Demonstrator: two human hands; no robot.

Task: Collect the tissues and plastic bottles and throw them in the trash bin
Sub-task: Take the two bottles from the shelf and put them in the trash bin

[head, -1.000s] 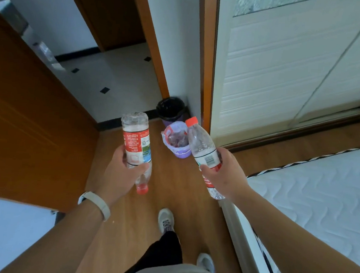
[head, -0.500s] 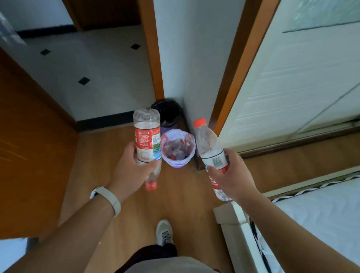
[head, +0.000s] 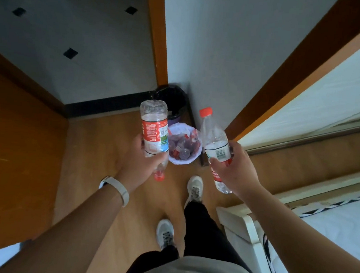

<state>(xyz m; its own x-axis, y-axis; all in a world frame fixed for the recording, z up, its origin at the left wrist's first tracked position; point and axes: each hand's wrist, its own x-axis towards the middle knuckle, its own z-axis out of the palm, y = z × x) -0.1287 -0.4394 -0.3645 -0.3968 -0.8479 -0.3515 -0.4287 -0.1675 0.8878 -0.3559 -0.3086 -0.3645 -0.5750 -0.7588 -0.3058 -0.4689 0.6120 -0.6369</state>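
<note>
My left hand (head: 139, 162) grips a clear plastic bottle (head: 153, 132) with a red label, held upside down so its red cap points at the floor. My right hand (head: 235, 171) grips a second clear bottle (head: 214, 143), red cap up. Between and below the two bottles stands a small purple trash bin (head: 191, 158) lined with a white bag; several bottles with red caps lie inside it. Both hands hover just in front of the bin, one on each side. No tissues are visible.
A second bin with a black liner (head: 174, 102) stands behind the purple one in the wall corner. A white bed frame corner (head: 239, 216) and mattress are at the right. A wooden door (head: 12, 144) is at the left. My feet are on the wood floor.
I have walked closer to the bins, which now sit lower and larger between my hands. Both hands still hold their bottles in the same way.
</note>
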